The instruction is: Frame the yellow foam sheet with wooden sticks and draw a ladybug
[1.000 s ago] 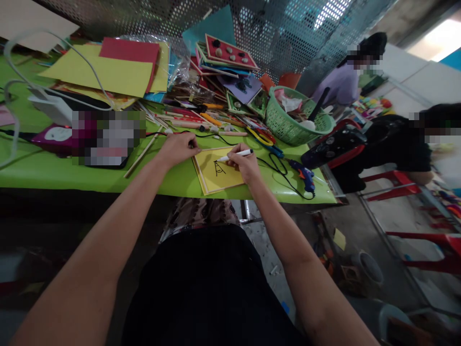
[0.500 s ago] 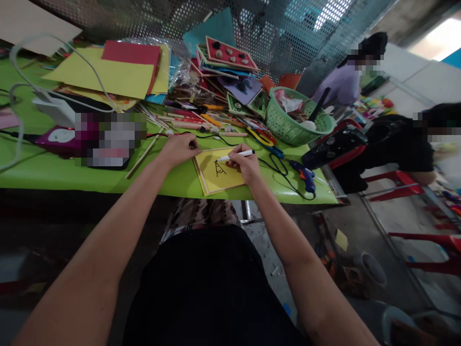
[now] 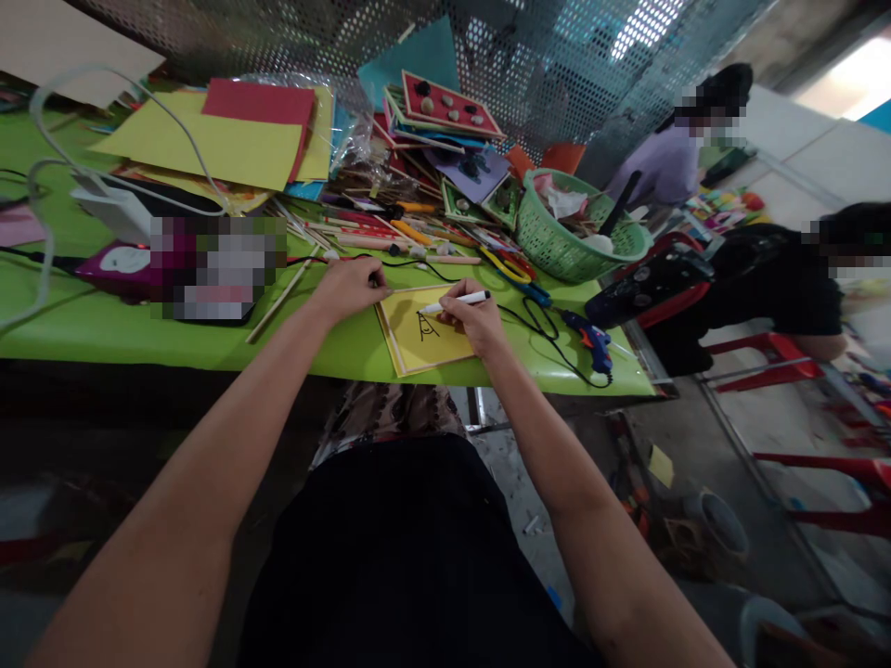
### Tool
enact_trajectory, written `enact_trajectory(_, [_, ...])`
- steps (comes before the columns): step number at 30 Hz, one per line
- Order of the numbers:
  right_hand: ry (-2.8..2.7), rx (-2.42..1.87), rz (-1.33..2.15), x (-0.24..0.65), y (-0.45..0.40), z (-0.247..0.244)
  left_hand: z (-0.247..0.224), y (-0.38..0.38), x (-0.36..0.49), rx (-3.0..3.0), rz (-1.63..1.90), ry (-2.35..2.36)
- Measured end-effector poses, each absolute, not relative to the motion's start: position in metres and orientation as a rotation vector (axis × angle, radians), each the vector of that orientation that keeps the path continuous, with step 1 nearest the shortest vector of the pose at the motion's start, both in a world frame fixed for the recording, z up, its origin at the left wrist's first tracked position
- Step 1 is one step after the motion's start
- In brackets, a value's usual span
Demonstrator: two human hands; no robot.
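Note:
A yellow card (image 3: 445, 348) with a pale border lies near the front edge of the green table, slightly turned. Black marker lines form a small tower-like drawing on its left half. My right hand (image 3: 473, 314) holds a white marker (image 3: 456, 301) with a black end, its tip at the top of the drawing. At the card's upper left corner is my left hand (image 3: 354, 284), its fingers curled together around something small and dark that I cannot make out.
Behind the card lie sticks, scissors (image 3: 507, 267) and stacked framed cards (image 3: 452, 109). A green basket (image 3: 574, 232) and a blue glue gun (image 3: 591, 339) are to the right. Coloured paper (image 3: 201, 144) and a phone (image 3: 226, 274) lie left. Two people sit at the right.
The view has shifted very slightly. The marker tip has moved a little at the top of the drawing; both hands stay almost where they were.

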State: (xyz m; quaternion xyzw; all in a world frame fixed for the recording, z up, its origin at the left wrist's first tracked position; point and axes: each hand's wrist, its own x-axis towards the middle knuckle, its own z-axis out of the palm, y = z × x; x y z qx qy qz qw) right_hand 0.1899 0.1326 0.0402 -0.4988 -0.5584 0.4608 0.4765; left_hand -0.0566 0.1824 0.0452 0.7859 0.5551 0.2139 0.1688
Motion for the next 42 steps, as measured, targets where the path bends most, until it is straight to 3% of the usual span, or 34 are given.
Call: enact_trajectory(42, [-1.440, -1.227, 1.129, 0.1896, 0.1308, 0.0423, 0.0446, 0.1829, -0.0574, 2.223, 0.609, 1.551])
